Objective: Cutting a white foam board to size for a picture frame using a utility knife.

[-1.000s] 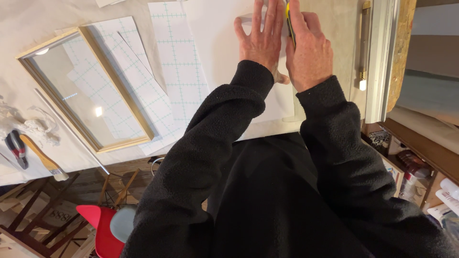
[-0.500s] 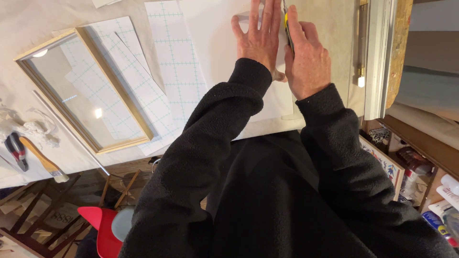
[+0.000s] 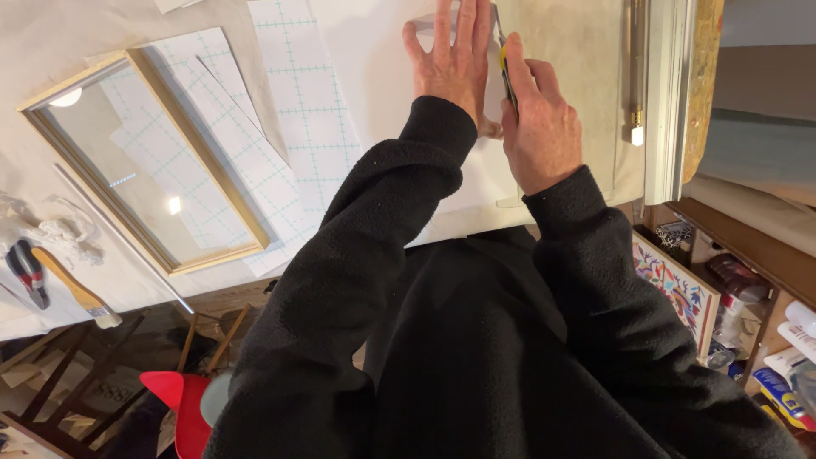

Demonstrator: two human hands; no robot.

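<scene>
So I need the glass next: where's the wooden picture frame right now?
In the head view, the wooden picture frame lies flat on the table's left side, left of the grid-lined sheets and well clear of both hands.

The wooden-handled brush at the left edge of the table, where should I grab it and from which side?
Grip the wooden-handled brush by the bare middle of its tan handle, coming from above. It lies flat and slanted, its pale head toward the table's near edge. The red-and-black tool lies close on its left, so close your fingers across the handle.
</scene>
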